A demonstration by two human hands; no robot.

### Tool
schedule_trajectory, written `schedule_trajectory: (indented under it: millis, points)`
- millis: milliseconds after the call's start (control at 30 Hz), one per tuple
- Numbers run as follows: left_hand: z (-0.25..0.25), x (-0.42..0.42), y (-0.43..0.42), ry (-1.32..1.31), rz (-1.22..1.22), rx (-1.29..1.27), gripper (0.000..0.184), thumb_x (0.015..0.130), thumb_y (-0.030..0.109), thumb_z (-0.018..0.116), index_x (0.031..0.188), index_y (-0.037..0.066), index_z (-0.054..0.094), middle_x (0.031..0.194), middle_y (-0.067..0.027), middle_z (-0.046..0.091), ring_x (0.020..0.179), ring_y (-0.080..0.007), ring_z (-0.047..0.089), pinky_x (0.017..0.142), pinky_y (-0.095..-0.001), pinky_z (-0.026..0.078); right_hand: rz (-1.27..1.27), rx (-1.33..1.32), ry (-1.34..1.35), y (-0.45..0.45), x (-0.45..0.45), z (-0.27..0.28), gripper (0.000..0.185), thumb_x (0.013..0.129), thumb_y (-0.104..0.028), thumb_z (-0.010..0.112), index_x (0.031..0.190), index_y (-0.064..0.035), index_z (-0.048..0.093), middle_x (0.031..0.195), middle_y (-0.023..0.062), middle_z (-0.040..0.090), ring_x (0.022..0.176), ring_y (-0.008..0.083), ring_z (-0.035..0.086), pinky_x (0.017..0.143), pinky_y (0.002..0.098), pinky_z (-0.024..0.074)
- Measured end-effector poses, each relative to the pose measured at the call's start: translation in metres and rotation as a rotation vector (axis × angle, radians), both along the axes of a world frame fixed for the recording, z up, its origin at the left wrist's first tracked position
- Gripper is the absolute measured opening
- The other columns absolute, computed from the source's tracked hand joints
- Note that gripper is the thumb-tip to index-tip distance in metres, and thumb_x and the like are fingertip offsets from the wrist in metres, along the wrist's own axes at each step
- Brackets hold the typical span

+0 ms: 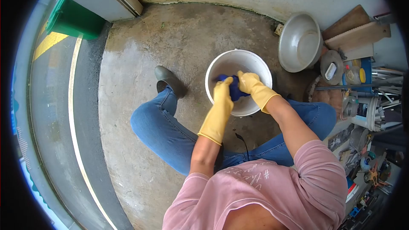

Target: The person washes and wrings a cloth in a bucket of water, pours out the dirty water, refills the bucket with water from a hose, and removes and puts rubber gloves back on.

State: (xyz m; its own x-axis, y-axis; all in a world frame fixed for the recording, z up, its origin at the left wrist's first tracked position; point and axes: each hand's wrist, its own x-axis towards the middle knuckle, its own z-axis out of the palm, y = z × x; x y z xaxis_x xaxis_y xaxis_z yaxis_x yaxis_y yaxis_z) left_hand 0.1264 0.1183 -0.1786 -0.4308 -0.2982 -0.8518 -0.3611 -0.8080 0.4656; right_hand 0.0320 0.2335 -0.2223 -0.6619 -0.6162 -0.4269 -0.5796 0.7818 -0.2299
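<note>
Both of my hands wear yellow rubber gloves and reach over a round white bucket on the concrete floor. My left hand is closed on one side of a dark blue cloth. On the cloth's other side, my right hand grips it too. The cloth is bunched between the two gloves, above the bucket's opening. Some of the bucket's inside is hidden under the gloves and the cloth.
A metal basin leans near the wall, beside wooden boards. Jars, tools and a white tub crowd the right side. A green bin stands at the upper left. My bent legs flank the bucket.
</note>
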Motion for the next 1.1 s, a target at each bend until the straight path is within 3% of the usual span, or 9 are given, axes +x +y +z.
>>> schedule_trajectory:
  millis: [133, 300, 367, 533, 700, 833, 900, 933, 1100]
  points:
    - [0.006, -0.003, -0.004, -0.157, 0.041, -0.008, 0.055, 0.085, 0.022, 0.071, 0.133, 0.003, 0.053, 0.126, -0.0147, 0.061, 0.109, -0.0288, 0.061, 0.098, -0.0418, 0.047, -0.006, 0.041, -0.139, -0.008, -0.022, -0.007, 0.046, 0.081, -0.027, 0.069, 0.124, -0.0120, 0.057, 0.116, 0.0218, 0.066, 0.109, 0.0367, 0.064, 0.091, 0.0488, 0.0505]
    - [-0.024, -0.009, -0.005, -0.331, -0.009, -0.052, 0.072, 0.085, 0.031, 0.071, 0.143, 0.001, 0.041, 0.134, -0.0145, 0.057, 0.119, -0.0296, 0.058, 0.103, -0.0423, 0.045, 0.163, 0.323, -0.130, -0.035, 0.004, -0.012, 0.089, 0.073, -0.042, 0.080, 0.150, -0.0287, 0.038, 0.157, 0.0137, 0.028, 0.141, 0.0458, 0.033, 0.110, 0.0575, 0.0374]
    - [-0.021, -0.010, -0.006, -0.319, 0.025, -0.014, 0.059, 0.087, 0.034, 0.070, 0.134, 0.003, 0.053, 0.123, -0.0096, 0.062, 0.105, -0.0236, 0.060, 0.090, -0.0368, 0.046, 0.477, 0.469, -0.211, -0.035, -0.007, -0.009, 0.073, 0.084, -0.039, 0.071, 0.149, -0.0261, 0.040, 0.157, 0.0170, 0.028, 0.140, 0.0453, 0.034, 0.110, 0.0584, 0.0363]
    - [-0.032, -0.012, -0.009, -0.299, 0.016, -0.039, 0.047, 0.088, 0.038, 0.068, 0.120, 0.005, 0.064, 0.108, -0.0049, 0.064, 0.088, -0.0170, 0.054, 0.075, -0.0304, 0.040, 0.093, 0.362, -0.213, -0.045, -0.017, -0.073, 0.053, 0.097, -0.032, 0.051, 0.148, -0.0252, 0.040, 0.157, 0.0142, 0.032, 0.139, 0.0473, 0.037, 0.109, 0.0558, 0.0384]
    - [-0.033, -0.008, -0.012, -0.236, 0.034, 0.016, 0.063, 0.088, 0.041, 0.070, 0.136, 0.005, 0.051, 0.131, -0.0142, 0.050, 0.116, -0.0275, 0.047, 0.098, -0.0425, 0.039, 0.160, 0.298, -0.228, -0.026, -0.022, -0.105, 0.046, 0.098, -0.027, 0.051, 0.143, -0.0190, 0.047, 0.150, 0.0100, 0.045, 0.129, 0.0366, 0.053, 0.103, 0.0498, 0.0456]
    - [-0.033, -0.005, -0.012, -0.163, 0.017, 0.024, 0.075, 0.089, 0.044, 0.070, 0.145, 0.004, 0.042, 0.149, -0.0192, 0.037, 0.135, -0.0345, 0.039, 0.107, -0.0505, 0.039, -0.672, -0.220, -0.526, -0.028, -0.021, -0.031, 0.046, 0.088, -0.003, 0.056, 0.130, -0.0201, 0.062, 0.134, 0.0115, 0.061, 0.122, 0.0302, 0.058, 0.097, 0.0393, 0.0498]
    - [-0.012, -0.010, -0.011, -0.165, 0.003, 0.053, 0.072, 0.090, 0.048, 0.066, 0.145, 0.007, 0.044, 0.147, -0.0175, 0.042, 0.132, -0.0352, 0.043, 0.105, -0.0516, 0.041, -0.620, -0.331, -0.652, -0.021, -0.022, 0.039, 0.045, 0.079, 0.003, 0.052, 0.118, -0.0125, 0.066, 0.111, 0.0069, 0.067, 0.102, 0.0204, 0.063, 0.087, 0.0329, 0.0506]
    - [-0.025, -0.006, -0.009, -0.078, 0.040, 0.030, 0.058, 0.094, 0.049, 0.058, 0.136, 0.009, 0.053, 0.130, -0.0142, 0.058, 0.112, -0.0271, 0.061, 0.078, -0.0428, 0.056, -0.577, -0.335, -0.693, -0.023, -0.016, 0.099, 0.046, 0.077, 0.004, 0.051, 0.117, -0.0114, 0.065, 0.110, 0.0065, 0.067, 0.100, 0.0192, 0.063, 0.086, 0.0317, 0.0505]
    - [-0.046, -0.004, -0.008, 0.205, 0.103, 0.154, 0.064, 0.093, 0.058, 0.057, 0.134, 0.008, 0.056, 0.127, -0.0142, 0.062, 0.111, -0.0291, 0.062, 0.092, -0.0389, 0.054, -0.174, -0.577, -0.760, 0.001, 0.001, 0.159, 0.044, 0.074, 0.001, 0.054, 0.116, -0.0077, 0.064, 0.114, 0.0078, 0.066, 0.103, 0.0192, 0.064, 0.090, 0.0316, 0.0504]
